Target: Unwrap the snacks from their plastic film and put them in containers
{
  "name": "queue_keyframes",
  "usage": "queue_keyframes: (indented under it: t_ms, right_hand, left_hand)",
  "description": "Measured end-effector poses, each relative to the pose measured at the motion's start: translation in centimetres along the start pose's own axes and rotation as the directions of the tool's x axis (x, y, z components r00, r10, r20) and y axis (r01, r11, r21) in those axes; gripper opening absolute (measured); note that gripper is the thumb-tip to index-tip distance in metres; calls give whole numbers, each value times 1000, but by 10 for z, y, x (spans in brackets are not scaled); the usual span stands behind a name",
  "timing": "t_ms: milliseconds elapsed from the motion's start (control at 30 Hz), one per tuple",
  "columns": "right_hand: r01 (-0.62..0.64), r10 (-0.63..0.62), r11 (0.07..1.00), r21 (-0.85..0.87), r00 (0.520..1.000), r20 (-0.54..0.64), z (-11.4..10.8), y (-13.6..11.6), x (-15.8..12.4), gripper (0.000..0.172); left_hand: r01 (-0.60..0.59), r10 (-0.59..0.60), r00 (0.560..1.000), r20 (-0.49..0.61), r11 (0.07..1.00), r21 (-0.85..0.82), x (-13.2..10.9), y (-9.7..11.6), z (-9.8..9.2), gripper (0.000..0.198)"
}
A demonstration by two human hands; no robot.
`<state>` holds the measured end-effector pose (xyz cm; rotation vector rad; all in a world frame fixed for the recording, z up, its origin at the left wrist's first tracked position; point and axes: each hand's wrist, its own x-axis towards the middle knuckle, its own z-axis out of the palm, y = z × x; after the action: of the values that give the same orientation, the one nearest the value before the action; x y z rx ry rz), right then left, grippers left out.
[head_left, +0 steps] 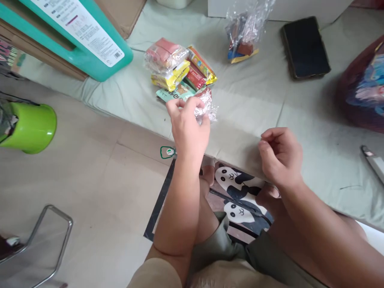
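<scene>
My left hand reaches to the front of a small pile of snacks, its fingers and thumb closed around a crinkled clear plastic snack packet. Right behind it lie a mint-green packet, a yellow packet, a red wrapper and an orange-yellow one. A clear bag with pink contents rests on top of them. My right hand hovers over the front edge of the covered surface, fingers curled with thumb near the index finger, and nothing shows in it.
A pale green cloth covers the surface. On it are an open clear snack bag, a black phone, a dark red container and a box cutter. A teal jug stands left; a green bin is on the floor.
</scene>
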<state>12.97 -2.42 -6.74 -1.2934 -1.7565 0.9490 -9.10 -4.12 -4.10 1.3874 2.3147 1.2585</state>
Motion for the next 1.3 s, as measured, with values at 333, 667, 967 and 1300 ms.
queue_keyframes:
  t_ms: [333, 667, 967, 1300]
  right_hand:
    - [19, -13, 971, 237, 1000, -27, -27, 4, 4, 22]
    - [6, -1, 999, 52, 994, -106, -103, 14, -3, 20]
    - [-253, 135, 730, -635, 964, -228, -197, 79, -24, 20]
    - [-257, 233, 924, 283, 965, 117, -146, 24, -25, 31]
  left_hand:
    - [301, 121, 784, 609, 783, -544, -19, 42, 30, 66]
    - [689, 109, 465, 879, 580, -436, -44, 85, 74, 56]
    - [648, 23, 530, 847, 634, -423, -49, 103, 101, 68]
    - [188, 289, 705, 647, 804, -564, -64, 99, 119, 85]
